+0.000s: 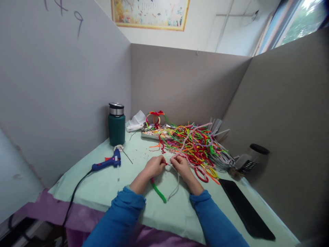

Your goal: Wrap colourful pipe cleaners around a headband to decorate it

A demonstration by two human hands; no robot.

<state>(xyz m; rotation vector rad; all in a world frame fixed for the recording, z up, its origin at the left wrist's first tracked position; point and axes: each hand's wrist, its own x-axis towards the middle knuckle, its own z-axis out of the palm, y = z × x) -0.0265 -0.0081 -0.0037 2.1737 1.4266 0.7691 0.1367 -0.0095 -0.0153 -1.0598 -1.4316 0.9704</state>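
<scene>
My left hand point(155, 165) pinches the top of a thin white headband point(177, 187), where a bit of red shows at the fingertips. One leg of the band is covered in green pipe cleaner point(159, 192), with red higher up; the other leg is bare and white. Close by on the right, my right hand point(182, 167) is closed in a pinch around a pink pipe cleaner point(185, 139), whose long end reaches up over the pile. The right fingertips are beside the band; whether they also grip it I cannot tell.
A heap of coloured pipe cleaners point(197, 145) lies beyond my hands, beside a metal tray point(151, 136) of small pieces. Left are a blue glue gun point(108, 163) with its cord and a green bottle point(116, 127). Right are a black flat object point(245, 207) and a tipped jar point(248, 161).
</scene>
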